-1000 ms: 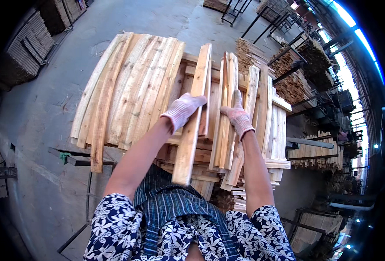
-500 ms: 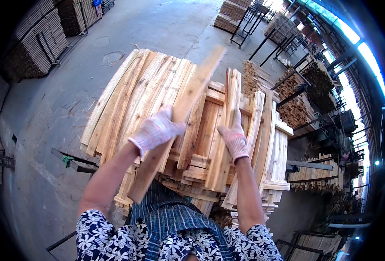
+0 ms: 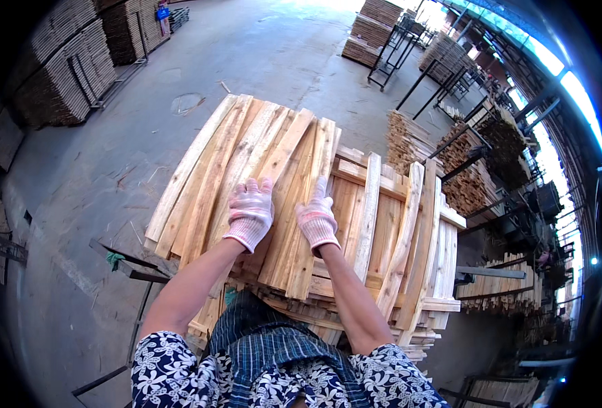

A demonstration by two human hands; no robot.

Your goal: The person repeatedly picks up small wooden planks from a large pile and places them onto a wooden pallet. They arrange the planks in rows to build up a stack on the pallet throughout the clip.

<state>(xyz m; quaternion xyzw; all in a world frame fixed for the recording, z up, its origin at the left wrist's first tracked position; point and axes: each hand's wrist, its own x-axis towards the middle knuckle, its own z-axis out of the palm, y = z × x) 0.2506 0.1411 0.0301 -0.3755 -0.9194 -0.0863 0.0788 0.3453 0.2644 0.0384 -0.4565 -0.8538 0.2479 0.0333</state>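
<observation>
Both my hands wear pale knitted gloves with pinkish marks. My left hand (image 3: pixel 251 211) lies palm down on a wooden plank (image 3: pixel 289 144), its fingers stretched forward and side by side. Just to its right, my right hand (image 3: pixel 316 216) grips another plank (image 3: pixel 323 146), thumb on top and fingers along its right edge. These planks rest side by side in a row of rough planks (image 3: pixel 209 163) on top of a stack in front of me. Further right, several loose planks lie spaced apart over crosspieces (image 3: pixel 355 171), with more boards beneath. The fingertips of my right hand are partly hidden.
A metal bar with green cord (image 3: pixel 114 260) juts out left of the stack, and another metal bar (image 3: pixel 491 272) at its right. Tall timber stacks (image 3: pixel 70 64) stand far left. Wood piles (image 3: pixel 461 166) and black metal frames (image 3: pixel 393 51) stand at the right and back.
The tilted plank in my left hand has come down flat onto the row. My right hand has moved left with its planks, beside the others. The left hand has let go and flattened.
</observation>
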